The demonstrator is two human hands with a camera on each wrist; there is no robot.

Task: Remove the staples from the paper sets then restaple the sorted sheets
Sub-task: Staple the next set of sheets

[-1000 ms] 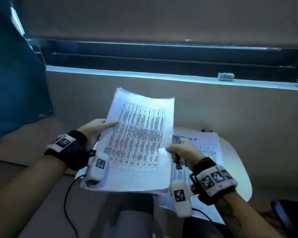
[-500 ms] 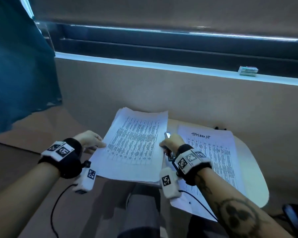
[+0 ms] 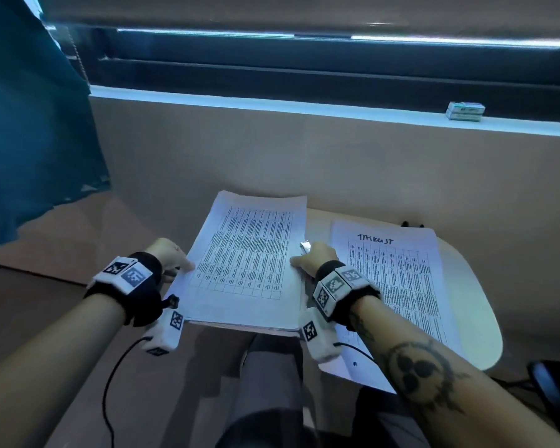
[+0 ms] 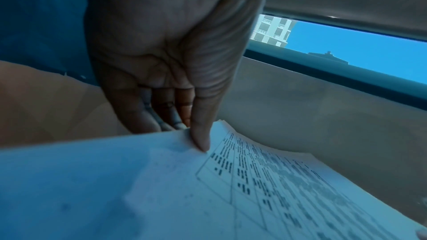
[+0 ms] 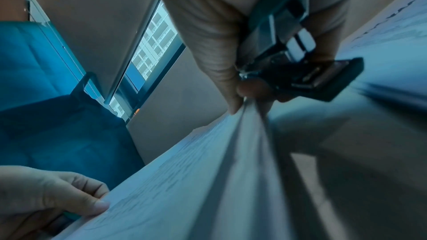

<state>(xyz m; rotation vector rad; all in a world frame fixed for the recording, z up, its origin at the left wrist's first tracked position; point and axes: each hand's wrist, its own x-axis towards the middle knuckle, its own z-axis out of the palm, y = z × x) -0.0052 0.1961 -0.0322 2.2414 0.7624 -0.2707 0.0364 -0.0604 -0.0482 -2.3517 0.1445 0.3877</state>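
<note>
A stack of printed table sheets (image 3: 246, 263) is held over my lap between both hands. My left hand (image 3: 172, 258) pinches its left edge, thumb on top (image 4: 199, 140) and fingers underneath. My right hand (image 3: 311, 258) pinches the right edge (image 5: 249, 116) between thumb and fingertip. The same hand also grips a dark stapler (image 5: 298, 57) in its palm, whose metal tip (image 3: 304, 245) shows above the knuckles. A second printed set (image 3: 395, 279) with a handwritten heading lies flat on the small desk (image 3: 476, 305) to the right.
A tan wall runs behind the desk, with a window ledge (image 3: 272, 103) above it holding a small box (image 3: 465, 111). A teal curtain (image 3: 29, 124) hangs at the left. A small black object (image 3: 411, 224) lies at the desk's far edge. My legs are below the stack.
The stack has dropped from a raised, tilted hold to a lower, flatter one over my lap. Both hands kept their hold on its edges and the view tipped downward.
</note>
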